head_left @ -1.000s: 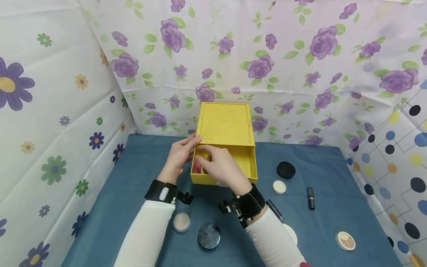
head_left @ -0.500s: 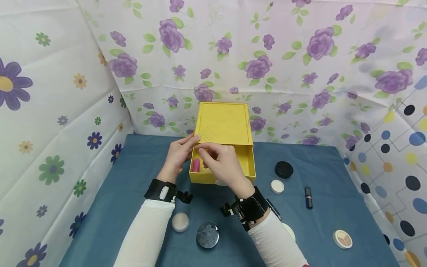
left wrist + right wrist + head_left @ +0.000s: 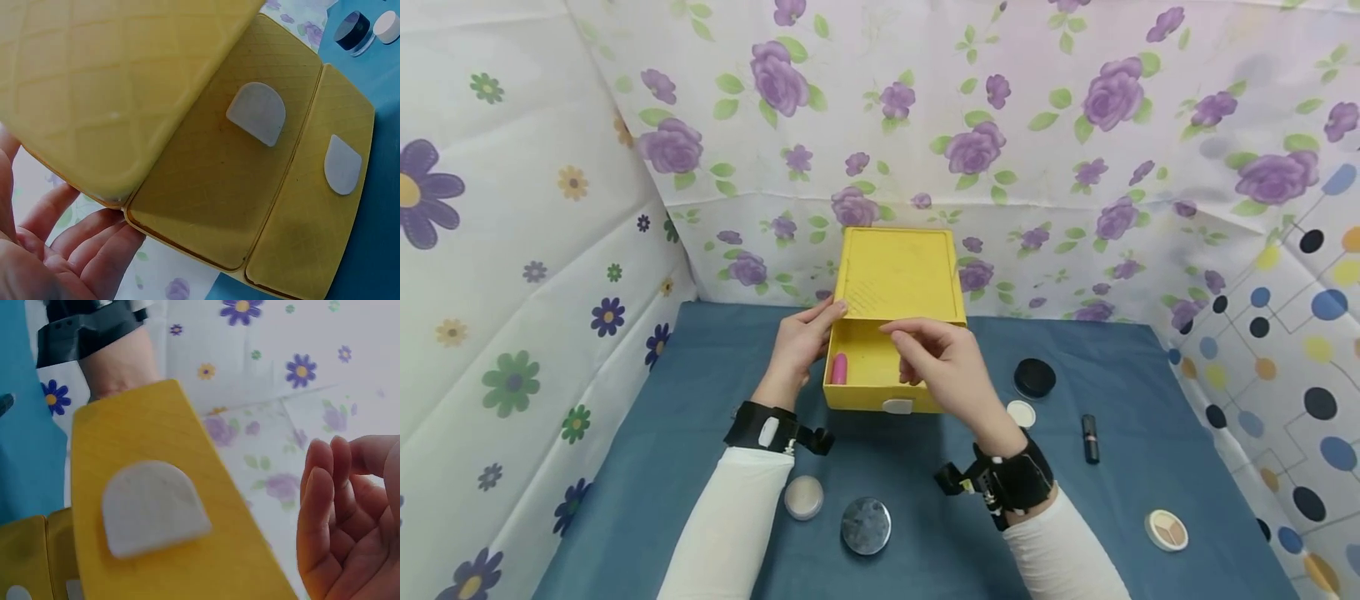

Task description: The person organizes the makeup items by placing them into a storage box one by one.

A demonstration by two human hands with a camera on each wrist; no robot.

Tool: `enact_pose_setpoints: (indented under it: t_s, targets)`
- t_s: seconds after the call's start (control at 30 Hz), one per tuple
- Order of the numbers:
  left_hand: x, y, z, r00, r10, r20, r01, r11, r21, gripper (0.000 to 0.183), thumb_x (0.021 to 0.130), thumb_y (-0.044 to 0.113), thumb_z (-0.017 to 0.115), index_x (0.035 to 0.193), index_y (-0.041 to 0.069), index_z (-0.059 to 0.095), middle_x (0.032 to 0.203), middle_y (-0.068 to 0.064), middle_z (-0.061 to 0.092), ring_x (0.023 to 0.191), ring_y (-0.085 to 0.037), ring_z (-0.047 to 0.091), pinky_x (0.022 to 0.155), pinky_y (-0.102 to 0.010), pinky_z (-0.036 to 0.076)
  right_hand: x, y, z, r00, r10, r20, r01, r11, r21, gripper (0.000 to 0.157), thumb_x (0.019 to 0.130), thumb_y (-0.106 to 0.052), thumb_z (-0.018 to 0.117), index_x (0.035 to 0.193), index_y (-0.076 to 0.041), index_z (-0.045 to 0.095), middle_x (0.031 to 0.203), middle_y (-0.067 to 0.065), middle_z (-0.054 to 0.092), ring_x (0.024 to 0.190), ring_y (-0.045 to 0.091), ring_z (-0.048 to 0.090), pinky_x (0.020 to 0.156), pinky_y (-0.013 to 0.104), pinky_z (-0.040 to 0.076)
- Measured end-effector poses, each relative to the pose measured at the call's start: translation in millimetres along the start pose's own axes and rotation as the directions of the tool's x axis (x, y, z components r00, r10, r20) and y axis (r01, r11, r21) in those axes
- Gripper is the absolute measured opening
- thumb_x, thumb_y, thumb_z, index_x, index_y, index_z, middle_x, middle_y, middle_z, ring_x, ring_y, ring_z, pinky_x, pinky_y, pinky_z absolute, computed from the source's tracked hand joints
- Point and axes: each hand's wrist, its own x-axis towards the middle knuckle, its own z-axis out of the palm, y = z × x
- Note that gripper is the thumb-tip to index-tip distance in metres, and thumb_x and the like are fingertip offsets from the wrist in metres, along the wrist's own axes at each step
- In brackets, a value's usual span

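Note:
A yellow drawer box (image 3: 898, 271) stands at the back of the table, its top drawer (image 3: 857, 400) pulled out towards me. Inside the drawer, against the left wall, lies a small pink item with a rounded end (image 3: 839, 369). My left hand (image 3: 800, 342) holds the box at its left side, thumb at the top edge; its fingers touch the side in the left wrist view. Over the drawer's right part hovers my right hand (image 3: 951, 358), fingers loosely bent and nothing between them. The white drawer pull (image 3: 153, 509) shows large in the right wrist view.
Right of the box lie a black-lidded jar (image 3: 1034, 378), a small white lid (image 3: 1021, 413), a dark lipstick tube (image 3: 1090, 439) and a round three-part palette (image 3: 1167, 530). A clear-lidded jar (image 3: 804, 497) and a dark round compact (image 3: 866, 527) lie in front. Patterned cloth hangs behind.
My right hand has risen out of the drawer's left part and moved right, uncovering the pink item. The left hand keeps its place on the box.

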Motion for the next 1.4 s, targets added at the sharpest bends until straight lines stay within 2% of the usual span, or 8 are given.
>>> enact_pose_setpoints:
  t_s: [0.13,0.3,0.57,0.67,0.9,1.03,1.27,1.4]
  targets:
    - [-1.1,2.0,-2.4,1.000,0.002,0.006,-0.002,1.000,-0.005,0.077,0.072,0.062,0.080,0.138,0.028,0.058,0.122,-0.010,0.068,0.097,-0.015,0.068,0.092,-0.040,0.055,-7,18,-23.7,0.997,0.074,-0.013,-0.073,0.996,0.053,0.023,0.102,-0.022,0.060,0.118,-0.010,0.071,0.073,0.015,0.058,0.064,0.029,0.059,0.056,0.027,0.057]
    - [-2.2,2.3,-2.0,1.000,-0.007,-0.002,0.007,1.000,-0.002,0.079,0.072,0.062,0.079,0.139,0.027,0.058,0.123,-0.010,0.068,0.097,-0.015,0.068,0.087,-0.036,0.057,-22,32,-54.7,0.988,0.131,-0.078,-0.131,0.991,0.003,0.028,0.101,-0.031,0.060,0.119,-0.011,0.070,0.076,0.016,0.058,0.066,0.031,0.059,0.060,0.028,0.059]
    - [-0.4,2.9,-0.8,1.000,0.010,0.013,-0.010,1.000,-0.001,0.078,0.073,0.062,0.079,0.140,0.027,0.058,0.122,-0.009,0.068,0.097,-0.015,0.068,0.088,-0.037,0.056,-58,59,-105.9,0.941,0.255,-0.221,-0.278,0.957,-0.081,0.037,0.100,-0.044,0.056,0.123,-0.017,0.068,0.086,0.017,0.062,0.075,0.027,0.063,0.066,0.030,0.061]
    - [-0.1,2.0,-2.7,1.000,0.005,0.013,-0.005,1.000,0.005,0.080,0.073,0.063,0.079,0.140,0.027,0.057,0.123,-0.009,0.068,0.096,-0.016,0.068,0.089,-0.038,0.056,-73,75,-124.0,0.924,0.291,-0.248,-0.334,0.930,-0.153,0.039,0.101,-0.046,0.054,0.126,-0.018,0.067,0.090,0.018,0.064,0.078,0.025,0.064,0.065,0.032,0.061]
    - [-2.4,0.3,-6.9,1.000,-0.022,0.015,0.022,1.000,0.018,0.079,0.074,0.063,0.078,0.141,0.027,0.057,0.124,-0.009,0.068,0.098,-0.016,0.068,0.091,-0.039,0.055,-105,112,-162.4,0.870,0.424,-0.252,-0.492,0.783,-0.380,0.053,0.100,-0.057,0.049,0.137,-0.021,0.059,0.102,0.009,0.071,0.087,0.020,0.068,0.073,0.042,0.061]
    - [-2.0,1.9,-7.0,1.000,-0.013,0.015,0.012,1.000,0.022,0.078,0.074,0.063,0.078,0.140,0.027,0.057,0.123,-0.009,0.068,0.098,-0.016,0.068,0.087,-0.035,0.057,-118,132,-177.3,0.845,0.473,-0.251,-0.532,0.687,-0.494,0.062,0.101,-0.059,0.045,0.144,-0.016,0.051,0.110,0.014,0.069,0.089,0.026,0.068,0.069,0.045,0.059]
    - [-1.8,2.2,-5.1,1.000,-0.010,0.024,0.010,1.000,0.020,0.077,0.075,0.063,0.077,0.140,0.027,0.057,0.124,-0.010,0.067,0.100,-0.017,0.067,0.084,-0.034,0.058,-139,158,-190.9,0.764,0.585,-0.272,-0.610,0.516,-0.601,0.071,0.101,-0.058,0.046,0.148,-0.005,0.044,0.110,0.020,0.067,0.085,0.027,0.064,0.069,0.045,0.051]
    - [-1.4,1.4,-2.9,1.000,-0.003,0.022,0.002,1.000,0.013,0.078,0.074,0.063,0.077,0.140,0.027,0.058,0.125,-0.010,0.067,0.101,-0.017,0.067,0.085,-0.034,0.057,-146,167,-196.7,0.738,0.616,-0.274,-0.620,0.459,-0.637,0.082,0.100,-0.048,0.053,0.155,0.003,0.021,0.104,0.025,0.064,0.081,0.032,0.062,0.068,0.050,0.051]
